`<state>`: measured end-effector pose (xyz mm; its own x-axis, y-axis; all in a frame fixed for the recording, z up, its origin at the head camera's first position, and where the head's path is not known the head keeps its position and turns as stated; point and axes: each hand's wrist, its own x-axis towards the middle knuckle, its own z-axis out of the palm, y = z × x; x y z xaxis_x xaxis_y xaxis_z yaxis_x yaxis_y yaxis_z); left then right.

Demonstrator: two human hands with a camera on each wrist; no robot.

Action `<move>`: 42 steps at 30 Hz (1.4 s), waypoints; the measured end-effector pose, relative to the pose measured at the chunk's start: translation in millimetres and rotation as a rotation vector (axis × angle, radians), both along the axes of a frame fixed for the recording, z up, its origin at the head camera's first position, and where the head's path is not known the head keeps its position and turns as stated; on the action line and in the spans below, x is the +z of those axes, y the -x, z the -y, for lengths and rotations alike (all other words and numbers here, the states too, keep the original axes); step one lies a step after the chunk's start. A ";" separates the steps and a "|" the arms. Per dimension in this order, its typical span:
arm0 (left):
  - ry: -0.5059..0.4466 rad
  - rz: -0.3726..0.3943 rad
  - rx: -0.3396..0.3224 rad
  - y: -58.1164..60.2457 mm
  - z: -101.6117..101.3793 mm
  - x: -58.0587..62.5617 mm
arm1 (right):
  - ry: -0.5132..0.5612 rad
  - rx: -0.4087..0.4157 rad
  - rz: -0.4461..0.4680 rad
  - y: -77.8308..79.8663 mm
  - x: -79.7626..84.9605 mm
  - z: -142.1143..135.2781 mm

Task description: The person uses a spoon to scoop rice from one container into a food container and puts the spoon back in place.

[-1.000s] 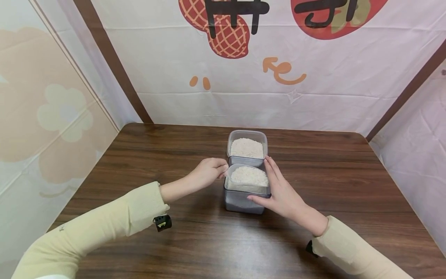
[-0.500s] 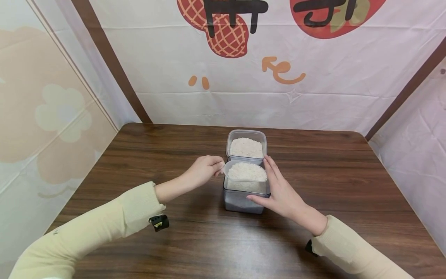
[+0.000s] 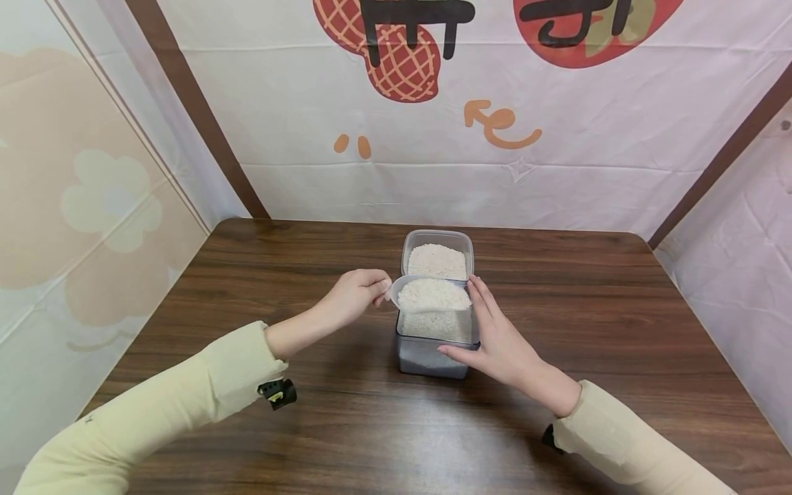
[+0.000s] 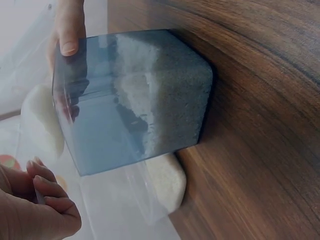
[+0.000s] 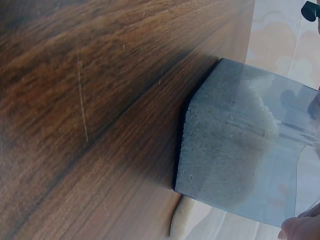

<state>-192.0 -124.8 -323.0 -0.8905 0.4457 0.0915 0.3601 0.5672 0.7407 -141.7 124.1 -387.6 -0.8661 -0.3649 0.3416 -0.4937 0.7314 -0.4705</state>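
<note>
My left hand (image 3: 355, 295) pinches the handle of a translucent scoop (image 3: 396, 294) heaped with white rice (image 3: 433, 295). The scoop hangs over the open top of a blue-grey see-through storage box (image 3: 433, 361). In the left wrist view the scoop (image 4: 40, 122) shows clear of the rim, with my left hand (image 4: 42, 207) curled on its handle. My right hand (image 3: 504, 337) holds the box by its right side, thumb at the front and fingers toward the back. More rice lies inside the box (image 5: 225, 145), seen through its wall.
Right behind the box stands a smaller clear plastic container (image 3: 468, 251) with a mound of rice in it. Both rest on a dark wood table (image 3: 297, 261). A printed cloth (image 3: 396, 192) hangs beyond the table's far edge.
The left hand has raised the rice-filled scoop and drawn it slightly left and toward the back, out of the box. The right hand and both containers have stayed in place.
</note>
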 end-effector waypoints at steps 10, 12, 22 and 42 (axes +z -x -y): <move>-0.039 0.032 0.034 2.9 1.3 5.7 | 0.003 0.017 -0.005 0.7 1.1 0.2; -0.046 0.031 0.038 3.9 1.6 6.7 | 0.002 0.018 -0.011 0.7 1.2 0.2; -0.046 0.011 0.076 13.5 3.6 10.5 | -0.012 -0.004 0.025 -0.1 3.3 -0.3; -0.032 0.013 0.131 40.1 -2.5 10.4 | -0.015 -0.003 0.026 0.5 3.4 -0.8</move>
<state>-232.1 -122.4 -312.6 -0.9420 0.3228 0.0920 0.2750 0.5851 0.7629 -142.2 124.9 -384.2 -0.8757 -0.3672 0.3135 -0.4793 0.7397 -0.4725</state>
